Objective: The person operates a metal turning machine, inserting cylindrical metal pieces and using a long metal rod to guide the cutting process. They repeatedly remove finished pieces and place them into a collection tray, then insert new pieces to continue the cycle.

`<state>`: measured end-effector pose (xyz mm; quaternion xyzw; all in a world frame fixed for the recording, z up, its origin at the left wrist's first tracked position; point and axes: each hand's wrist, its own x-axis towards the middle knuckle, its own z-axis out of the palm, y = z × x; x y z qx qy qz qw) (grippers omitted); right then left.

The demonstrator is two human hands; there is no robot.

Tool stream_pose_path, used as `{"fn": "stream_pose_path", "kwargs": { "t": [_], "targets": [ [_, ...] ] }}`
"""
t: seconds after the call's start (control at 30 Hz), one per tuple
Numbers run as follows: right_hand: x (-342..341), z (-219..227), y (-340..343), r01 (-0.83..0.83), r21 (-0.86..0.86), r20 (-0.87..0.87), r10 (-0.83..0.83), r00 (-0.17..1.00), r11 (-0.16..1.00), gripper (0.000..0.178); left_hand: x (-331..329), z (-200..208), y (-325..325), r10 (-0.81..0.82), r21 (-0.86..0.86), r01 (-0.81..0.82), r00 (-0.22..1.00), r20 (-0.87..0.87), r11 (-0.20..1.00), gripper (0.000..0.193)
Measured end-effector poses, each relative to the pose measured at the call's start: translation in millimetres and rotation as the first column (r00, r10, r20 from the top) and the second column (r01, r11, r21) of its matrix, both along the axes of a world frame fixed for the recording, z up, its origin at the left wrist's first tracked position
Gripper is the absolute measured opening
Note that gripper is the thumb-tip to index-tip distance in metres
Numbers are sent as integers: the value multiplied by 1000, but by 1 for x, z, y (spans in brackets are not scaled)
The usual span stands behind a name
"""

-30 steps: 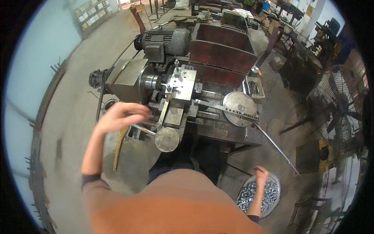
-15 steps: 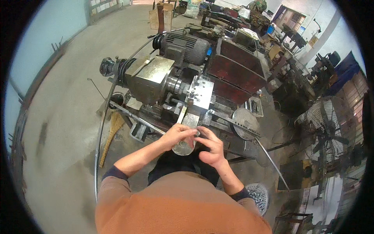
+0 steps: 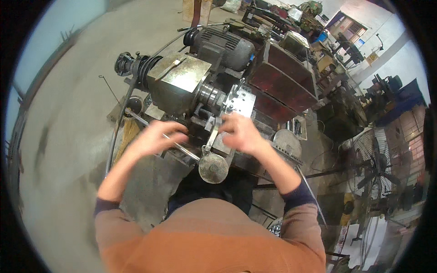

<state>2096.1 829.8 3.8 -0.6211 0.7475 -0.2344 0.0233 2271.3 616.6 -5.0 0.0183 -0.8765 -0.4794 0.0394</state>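
My left hand (image 3: pixel 157 138) hovers over a long metal lever rod (image 3: pixel 189 154), fingers loosely bent with a gap to the thumb, a little blurred; nothing shows in it. On the right, my right hand (image 3: pixel 243 133) reaches over the cross slide of a small lathe, its fingers curled together beside the flat steel bar (image 3: pixel 213 136). Whatever its fingertips hold is hidden. Just beyond them lies the bright tool block (image 3: pixel 243 103), and left of that the round chuck (image 3: pixel 208 94). Nearer my body sits a round metal disc (image 3: pixel 213 169).
Behind the headstock (image 3: pixel 177 82) stand an electric motor (image 3: pixel 223 48) and a dark red metal box (image 3: pixel 282 77). A caged fan (image 3: pixel 375 161) is at the right. Under my right arm, a container of small shiny metal parts (image 3: pixel 275 226) partly shows. A straw broom (image 3: pixel 129 134) leans at the left.
My hands were together above the round disc and have parted. The left went left to above the lever rod, while the right moved forward to the cross slide. The view has shifted slightly.
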Motion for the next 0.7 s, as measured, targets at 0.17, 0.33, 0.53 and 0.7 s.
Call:
{"fn": "stream_pose_path", "kwargs": {
  "t": [0.17,0.33,0.53,0.7],
  "targets": [
    [-88,-46,-65,255,249,-282,-182,942,934,15,91,-42,-100,566,-378,-620,784,-256,687,24],
    [-104,-63,-86,354,309,-137,-327,935,883,21,197,-98,-108,749,-307,-703,660,55,642,34],
    [-99,-62,-86,254,230,-5,-260,966,939,22,207,-125,-60,764,-318,-735,643,-51,598,49],
    [-97,-56,-86,278,338,31,-306,952,899,21,207,-86,-41,818,-545,-630,534,213,553,35]
  ]
}}
